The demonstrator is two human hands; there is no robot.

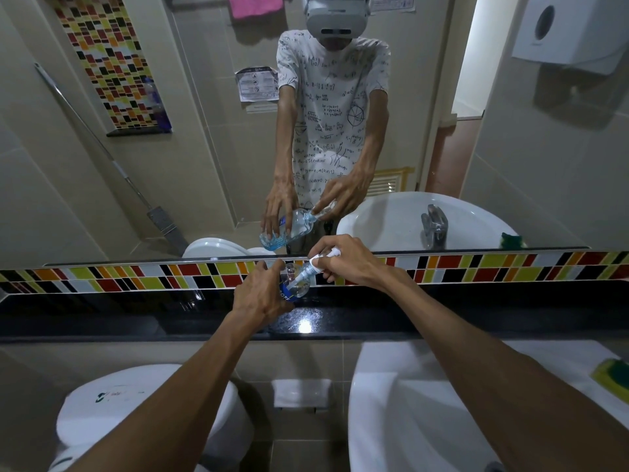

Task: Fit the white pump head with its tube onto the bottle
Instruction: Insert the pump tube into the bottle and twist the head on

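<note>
Head view — one bottle [295, 285], one pump head [320, 258].

The left hand [262, 298] covers most of the bottle [295, 283] (label partly readable), and the right hand [350, 260] hides the pump [323, 258] top.

A glossy black stone ledge [442, 321] runs wall to wall just beneath my fingers, below a band of coloured tiles [476, 267]. A bright light reflection sits on its surface right under my hands. I cannot tell whether the bottle [295, 284] touches it.
</note>
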